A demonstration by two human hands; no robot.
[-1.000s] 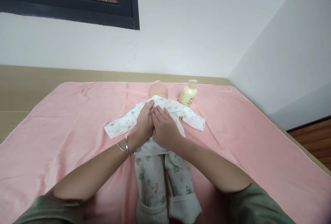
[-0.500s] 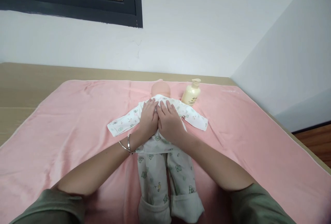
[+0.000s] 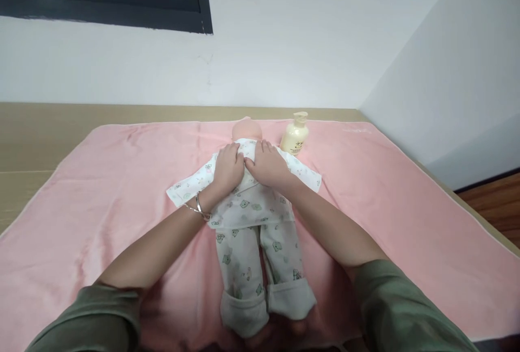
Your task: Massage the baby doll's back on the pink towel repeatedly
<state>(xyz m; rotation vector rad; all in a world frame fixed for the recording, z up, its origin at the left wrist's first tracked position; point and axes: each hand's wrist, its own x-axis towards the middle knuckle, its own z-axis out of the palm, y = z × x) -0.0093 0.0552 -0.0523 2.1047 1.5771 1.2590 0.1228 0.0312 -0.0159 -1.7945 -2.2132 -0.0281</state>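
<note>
A baby doll in a white printed top (image 3: 254, 206) and matching trousers (image 3: 242, 260) lies on a pink blanket (image 3: 134, 178), its bald head (image 3: 247, 130) toward the wall. My left hand (image 3: 228, 167) rests flat on the left side of the doll's upper body, a silver bangle on the wrist. On the right side of the upper body lies my right hand (image 3: 268, 165), fingers extended and the thumb pointing toward my left hand. Neither hand grips anything. A pale yellow pump bottle (image 3: 294, 135) is beside the doll's head, on the right.
The blanket covers a light wooden surface (image 3: 24, 141) that meets a white wall (image 3: 284, 43). A dark-framed window (image 3: 190, 11) is at the upper left. Brown wood (image 3: 495, 206) shows at the right edge.
My hands have moved apart, outward over the doll's upper back, leaving more of the middle of the top visible. The camera view has shifted slightly.
</note>
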